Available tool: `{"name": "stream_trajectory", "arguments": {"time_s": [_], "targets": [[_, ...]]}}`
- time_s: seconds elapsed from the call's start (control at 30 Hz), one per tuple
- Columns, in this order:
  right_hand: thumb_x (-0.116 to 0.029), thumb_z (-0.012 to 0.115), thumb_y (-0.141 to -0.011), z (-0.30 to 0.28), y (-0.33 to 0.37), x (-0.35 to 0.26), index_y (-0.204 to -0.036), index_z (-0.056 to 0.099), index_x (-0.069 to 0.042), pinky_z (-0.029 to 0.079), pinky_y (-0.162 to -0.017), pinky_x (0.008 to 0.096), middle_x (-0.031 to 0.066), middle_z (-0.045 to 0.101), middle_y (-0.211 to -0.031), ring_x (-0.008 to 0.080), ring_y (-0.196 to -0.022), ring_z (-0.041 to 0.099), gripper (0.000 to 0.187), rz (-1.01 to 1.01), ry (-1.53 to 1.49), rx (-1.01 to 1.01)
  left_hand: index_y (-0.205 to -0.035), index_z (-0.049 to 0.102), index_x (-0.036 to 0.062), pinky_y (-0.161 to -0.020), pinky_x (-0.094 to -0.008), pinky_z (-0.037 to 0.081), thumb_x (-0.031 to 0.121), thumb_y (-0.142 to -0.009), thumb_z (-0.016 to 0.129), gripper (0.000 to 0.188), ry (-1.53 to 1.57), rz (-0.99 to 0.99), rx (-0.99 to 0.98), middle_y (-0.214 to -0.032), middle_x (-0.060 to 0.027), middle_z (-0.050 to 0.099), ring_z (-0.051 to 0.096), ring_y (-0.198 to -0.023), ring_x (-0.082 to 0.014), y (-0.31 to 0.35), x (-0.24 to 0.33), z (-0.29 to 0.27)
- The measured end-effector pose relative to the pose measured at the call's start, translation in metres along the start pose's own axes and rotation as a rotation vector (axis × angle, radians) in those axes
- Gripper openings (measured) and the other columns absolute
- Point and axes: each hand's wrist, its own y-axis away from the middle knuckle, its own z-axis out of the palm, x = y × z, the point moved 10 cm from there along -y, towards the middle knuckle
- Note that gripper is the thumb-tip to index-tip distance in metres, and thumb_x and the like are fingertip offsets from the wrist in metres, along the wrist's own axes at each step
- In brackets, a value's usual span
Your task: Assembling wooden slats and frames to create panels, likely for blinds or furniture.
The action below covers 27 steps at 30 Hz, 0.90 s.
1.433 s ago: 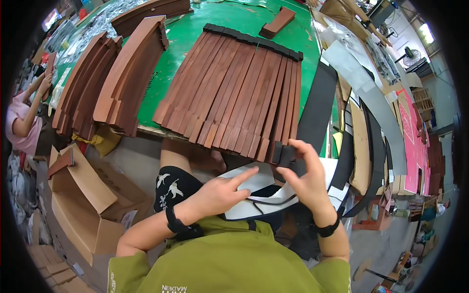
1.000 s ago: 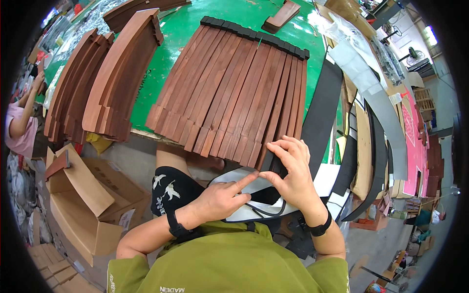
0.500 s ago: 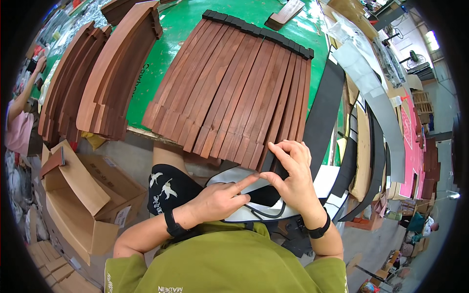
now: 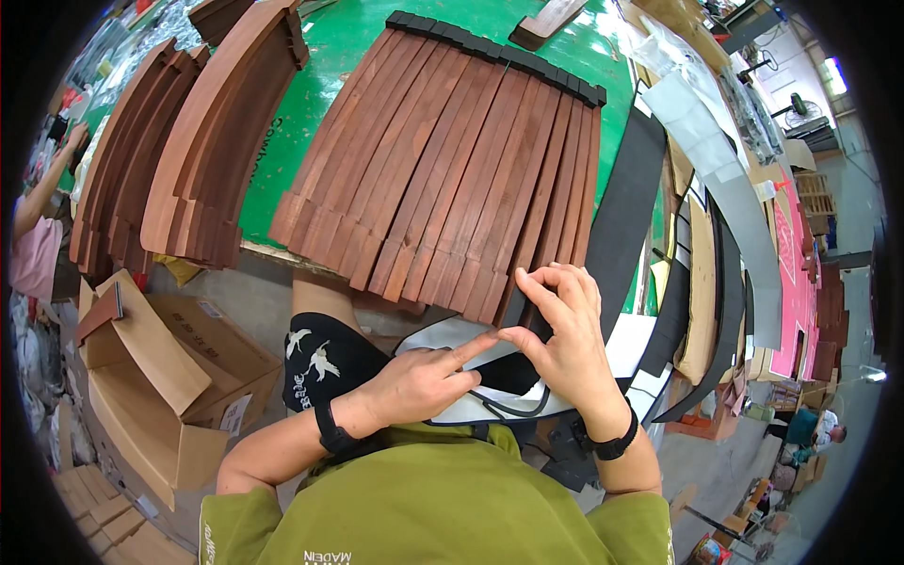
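"At the near edge of the green table (image 4: 320,75), what changed over the last second or so?"

"Right hand (image 4: 570,348) closed in. Earlier its thumb and index stood clear of the left hand (image 4: 419,381), framing the black piece (image 4: 528,317) in plain sight. Now they curl about that piece, which is mostly covered, and the left index tip meets the right thumb tip, touching or nearly so."

"State of each hand?"

"Right: apparently gripping the black piece, index on the upper side, thumb on the lower. Left: index straight, other fingers folded; cannot tell whether anything sits under them."

"Where is the piece, exactly?"

"At the near ends of the wooden strips (image 4: 443,169), toward the right of the fanned row. Whether it is fully against a strip end is hidden by the fingers."

"Meaning for the work?"

"Judgement: from bringing the piece up to pressing or aligning it. Hands nearly match their pose of half a second ago, so a steady hold seems likely. Far ends carry a continuous row of black end blocks (image 4: 494,55); near ends left of the hand show bare wood. Near side looks barely begun."
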Motion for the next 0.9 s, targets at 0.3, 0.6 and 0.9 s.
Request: {"name": "stream_trajectory", "arguments": {"time_s": [0.3, 0.6, 0.9], "targets": [[-0.015, 0.086, -0.067, 0.002, 0.003, -0.001, -0.133, 0.059, -0.005, 0.024, -0.116, 0.0608, 0.0118, 0.055, -0.124, 0.0373, -0.133, 0.044, 0.072, -0.004, 0.139, -0.020, -0.087, 0.065, 0.0064, -0.063, -0.0359, 0.059, 0.005, -0.080, 0.069, 0.009, 0.027, 0.033, -0.027, -0.125, -0.0091, 0.068, 0.070, -0.074, -0.0245, 0.002, 0.005, -0.014], [0.002, 0.067, -0.080, -0.055, 0.012, -0.015, -0.137, 0.057, -0.002, 0.033, -0.115, 0.0505, 0.0210, 0.047, -0.148, 0.0406, -0.140, 0.042, 0.058, 0.037, -0.047, 0.197, -0.099, 0.060, -0.0013, -0.056, -0.0333, 0.042, 0.018, -0.100, 0.063, 0.020, 0.483, -0.468, 0.276, -0.064, -0.0085, 0.048, 0.043, -0.059, -0.0144, 0.035, -0.038, -0.075], [0.001, 0.076, -0.086, -0.004, 0.046, -0.056, -0.139, 0.058, -0.003, 0.054, -0.087, 0.0306, 0.0204, 0.049, -0.144, 0.0214, -0.107, 0.063, 0.056, 0.100, -0.616, 0.064, -0.114, 0.060, 0.0010, -0.079, -0.0226, 0.049, 0.022, -0.105, 0.058, 0.023, 1.217, -0.464, 0.457, -0.102, -0.0006, 0.065, 0.058, -0.090, -0.0043, -0.011, -0.006, -0.089]]}}
